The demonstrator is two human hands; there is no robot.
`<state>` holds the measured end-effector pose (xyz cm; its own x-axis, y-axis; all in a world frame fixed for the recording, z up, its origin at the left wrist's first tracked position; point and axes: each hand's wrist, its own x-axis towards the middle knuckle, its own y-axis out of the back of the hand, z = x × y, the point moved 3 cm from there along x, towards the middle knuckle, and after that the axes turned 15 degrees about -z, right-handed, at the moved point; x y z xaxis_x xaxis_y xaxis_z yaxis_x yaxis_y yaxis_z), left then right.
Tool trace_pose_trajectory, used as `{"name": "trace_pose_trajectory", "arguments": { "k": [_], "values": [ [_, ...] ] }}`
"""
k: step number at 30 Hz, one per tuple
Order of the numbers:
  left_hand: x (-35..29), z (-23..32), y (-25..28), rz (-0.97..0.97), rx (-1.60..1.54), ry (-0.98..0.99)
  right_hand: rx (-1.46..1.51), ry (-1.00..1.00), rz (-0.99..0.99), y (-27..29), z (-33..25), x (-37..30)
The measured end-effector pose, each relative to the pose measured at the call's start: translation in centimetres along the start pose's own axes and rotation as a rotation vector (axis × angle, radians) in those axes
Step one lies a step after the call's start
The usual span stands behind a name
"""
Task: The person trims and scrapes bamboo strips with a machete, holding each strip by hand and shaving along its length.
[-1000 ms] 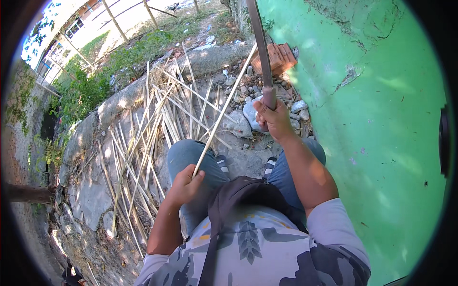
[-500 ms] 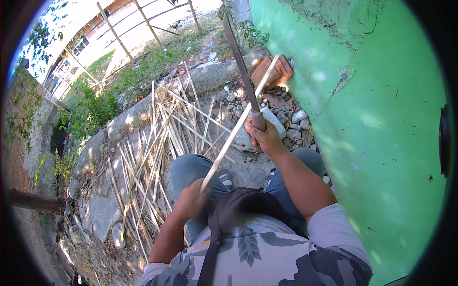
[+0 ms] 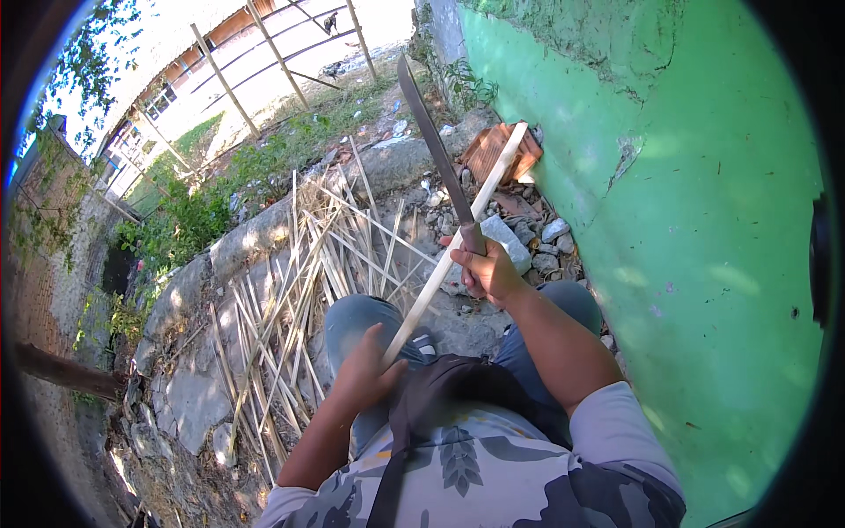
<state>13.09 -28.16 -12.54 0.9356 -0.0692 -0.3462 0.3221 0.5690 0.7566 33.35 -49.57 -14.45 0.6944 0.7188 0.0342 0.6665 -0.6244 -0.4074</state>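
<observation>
My left hand (image 3: 363, 374) grips the lower end of a long pale wooden strip (image 3: 424, 304), thumb on one side and fingers on the other. The strip slants away to the upper right. Closed round the handle of a machete (image 3: 436, 145), my right hand (image 3: 493, 271) is in front of my right knee. The dark blade points up and away, leaning left, and crosses the strip just above the handle. Fingertips of my right hand show past the strip's left edge; whether they press on it I cannot tell.
Many similar strips (image 3: 286, 308) lie in a loose pile on the stone ground to my left. Ahead are rubble stones (image 3: 506, 246) and reddish bricks or tiles (image 3: 493, 157). A green wall (image 3: 695, 290) stands close on my right. Beyond a low stone ledge (image 3: 255, 238) are plants and fence posts.
The strip now lies nearer my right hand, whose fingertips reach past its edge. My left hand has shifted slightly right. The view has moved a little, and the machete leans slightly more left.
</observation>
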Motion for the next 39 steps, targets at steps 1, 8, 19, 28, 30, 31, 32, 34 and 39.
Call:
{"name": "trace_pose_trajectory", "arguments": {
  "k": [1,8,19,28,30,31,32,34,39],
  "values": [
    [0.5,0.3,0.2,0.011,-0.006,0.013,-0.017,0.005,0.003,-0.1,-0.1,0.0],
    [5.7,2.0,0.3,-0.027,-0.125,-0.123,-0.018,0.018,-0.071,-0.7,-0.2,-0.2],
    [5.3,-1.9,1.3,-0.385,-0.806,0.061,-0.748,-0.014,0.117,1.6,-0.3,-0.6],
    [6.3,-2.2,-0.9,-0.034,-0.468,-0.004,-1.468,-0.091,0.002,0.9,-0.4,0.0],
    [6.5,-2.4,-0.8,-0.048,-0.461,0.0,-1.563,-0.129,-0.067,1.6,0.0,0.2],
    [6.5,-2.4,-0.9,-0.063,-0.451,-0.001,-1.56,-0.137,-0.074,2.0,0.0,0.5],
    [6.6,-2.4,-0.9,-0.068,-0.457,0.006,-1.547,-0.227,-0.043,2.6,-0.2,1.1],
    [6.6,-2.3,-0.8,-0.084,-0.468,0.045,-1.53,-0.323,-0.018,2.7,-0.1,1.3],
    [6.9,-2.1,-0.8,-0.093,-0.408,0.109,-1.535,-0.25,-0.068,0.5,1.7,1.5]
  ]
}}
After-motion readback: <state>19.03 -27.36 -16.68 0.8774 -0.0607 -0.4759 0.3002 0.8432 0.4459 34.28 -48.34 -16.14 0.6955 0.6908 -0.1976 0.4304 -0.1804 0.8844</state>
